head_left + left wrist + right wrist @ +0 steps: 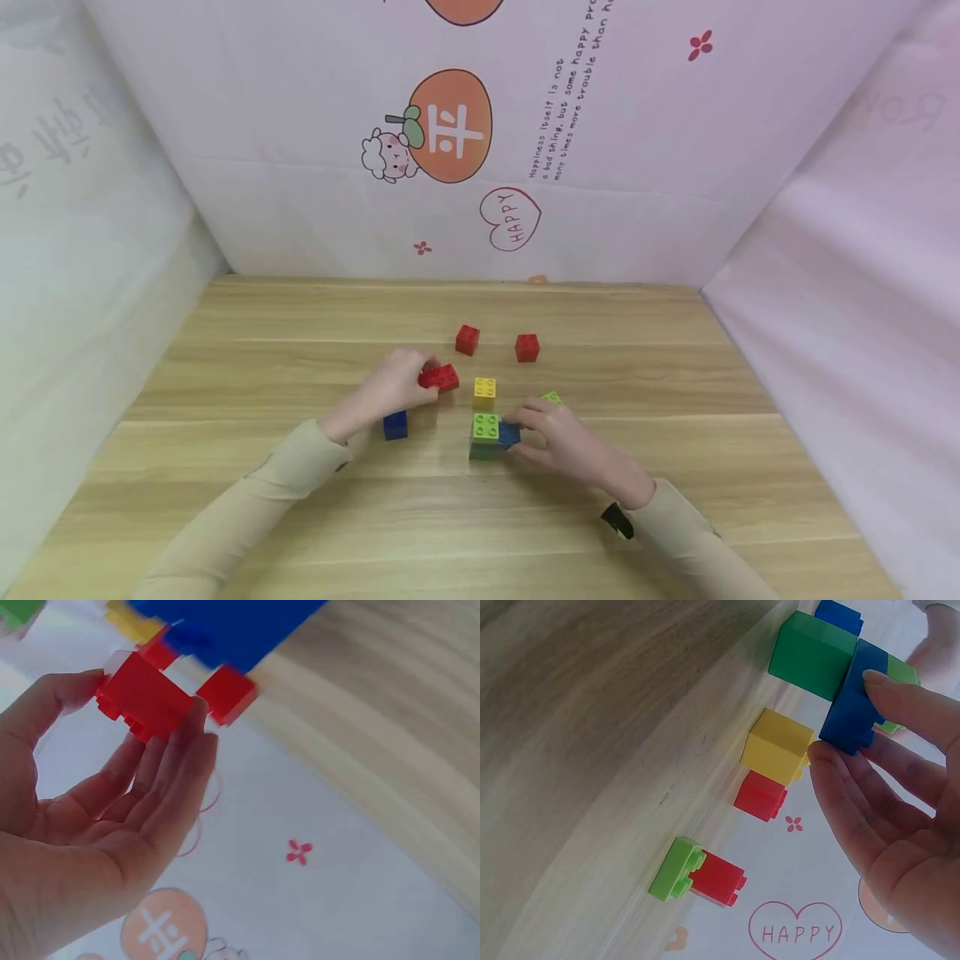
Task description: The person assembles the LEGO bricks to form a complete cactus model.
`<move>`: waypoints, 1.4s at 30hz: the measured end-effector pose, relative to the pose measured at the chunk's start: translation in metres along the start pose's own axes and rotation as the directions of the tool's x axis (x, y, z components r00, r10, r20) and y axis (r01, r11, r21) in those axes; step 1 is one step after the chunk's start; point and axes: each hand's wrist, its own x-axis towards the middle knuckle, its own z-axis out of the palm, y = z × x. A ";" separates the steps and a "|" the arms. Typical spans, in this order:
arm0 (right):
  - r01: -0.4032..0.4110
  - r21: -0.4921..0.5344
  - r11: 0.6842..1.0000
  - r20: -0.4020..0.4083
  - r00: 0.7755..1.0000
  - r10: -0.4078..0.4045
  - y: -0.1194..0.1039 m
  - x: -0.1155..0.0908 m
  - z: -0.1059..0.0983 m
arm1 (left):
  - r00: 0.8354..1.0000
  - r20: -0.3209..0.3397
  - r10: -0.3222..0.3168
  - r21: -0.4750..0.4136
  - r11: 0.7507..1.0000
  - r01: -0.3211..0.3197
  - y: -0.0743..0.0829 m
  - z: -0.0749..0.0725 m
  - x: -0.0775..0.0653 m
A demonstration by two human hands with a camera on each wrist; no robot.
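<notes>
My left hand (401, 379) pinches a red toy brick (148, 694) between thumb and fingertips, its studs facing the palm in the left wrist view. Right of it, my right hand (555, 437) grips the end of a blue brick (851, 709) with thumb and fingers. That blue brick is sandwiched in a small stack, with a dark green brick (814, 656) below and a light green brick (485, 427) on top. Just behind the stack stands a yellow brick (484, 392). Partly hidden by the right hand is another light green brick (676, 868).
Two red bricks, one left (467, 339) and one right (527, 347), stand farther back on the wooden table (300, 533). A dark blue brick (395, 426) sits beside the left forearm. White printed sheets (315, 192) wall the table at the back and sides.
</notes>
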 end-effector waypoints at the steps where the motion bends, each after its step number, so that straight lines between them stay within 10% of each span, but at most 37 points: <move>1: -0.004 -0.002 1.000 0.002 1.000 0.004 0.000 0.000 0.000 | 1.000 -0.008 0.010 -0.004 1.000 -0.010 0.002 -0.002 -0.001; 19: 0.001 -0.004 1.000 -0.007 1.000 -0.001 0.002 0.001 -0.001 | 0.966 -0.031 0.257 -0.032 0.966 -0.258 0.046 -0.017 -0.032; 42: 0.022 -0.013 1.000 -0.006 1.000 -0.022 0.000 0.002 -0.002 | 0.964 0.060 0.258 -0.070 0.965 -0.254 0.052 0.001 -0.035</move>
